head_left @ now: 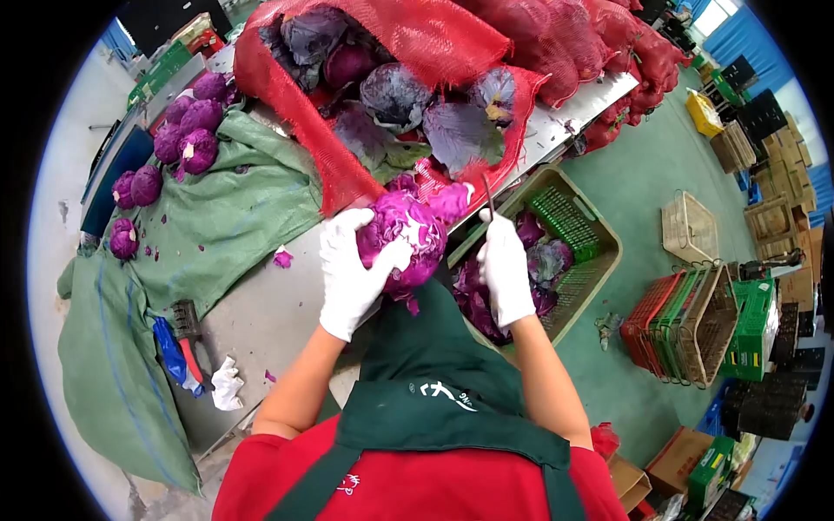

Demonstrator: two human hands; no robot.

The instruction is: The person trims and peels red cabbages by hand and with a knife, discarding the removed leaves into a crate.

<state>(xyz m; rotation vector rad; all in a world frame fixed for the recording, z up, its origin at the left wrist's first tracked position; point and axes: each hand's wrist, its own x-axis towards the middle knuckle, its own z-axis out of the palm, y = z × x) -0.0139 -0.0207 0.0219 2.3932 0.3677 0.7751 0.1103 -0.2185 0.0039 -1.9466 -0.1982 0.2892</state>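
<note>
My left hand (pixel 354 269), in a white glove, grips a purple cabbage (pixel 405 236) whose pale cut base faces up. In my right hand (pixel 506 267), also gloved in white, is a knife (pixel 488 196) with its thin blade pointing away from me. The blade is a little to the right of the cabbage, apart from it. Just beyond, an open red mesh sack (pixel 334 165) holds several cabbages with dark outer leaves (pixel 395 97). Below my right hand, a green crate (pixel 599 260) contains purple leaves and cabbage pieces.
Trimmed cabbages (pixel 200 117) lie at the left on a green woven sack (pixel 252 187). A brush (pixel 185 321) and a crumpled white glove (pixel 227 384) rest on the metal table (pixel 261 321). Full red sacks (pixel 556 43) are at the back; stacked baskets (pixel 678 326) stand on the floor at right.
</note>
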